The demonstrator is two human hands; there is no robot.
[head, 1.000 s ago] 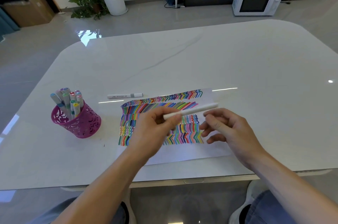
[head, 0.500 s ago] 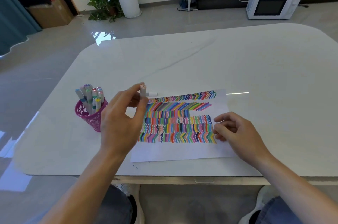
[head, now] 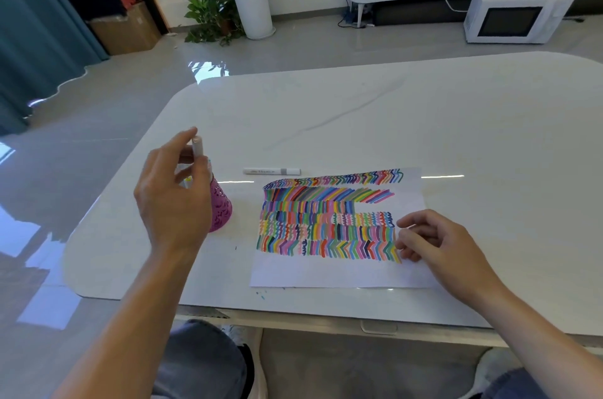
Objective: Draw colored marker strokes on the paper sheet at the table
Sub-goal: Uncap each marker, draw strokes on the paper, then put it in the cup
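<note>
A white paper sheet (head: 339, 271) lies on the white table (head: 391, 124), filled with rows of colored strokes. My left hand (head: 173, 199) holds a capped white marker (head: 198, 146) upright between thumb and fingers, right above the pink lattice marker cup (head: 221, 209), which it mostly hides. My right hand (head: 434, 245) rests on the sheet's right side with fingers loosely curled and nothing in it. A second white marker (head: 271, 171) lies flat on the table just beyond the sheet's top left corner.
The table's near edge (head: 293, 307) runs just below the sheet. Small ink specks (head: 262, 296) mark the table by the sheet's lower left corner. On the floor beyond stand a potted plant (head: 228, 7), a microwave (head: 512, 13) and a cardboard box (head: 124, 28).
My left hand carried the marker from over the sheet leftward to above the pink cup and turned it upright. My right hand let go of it and settled on the sheet's right side.
</note>
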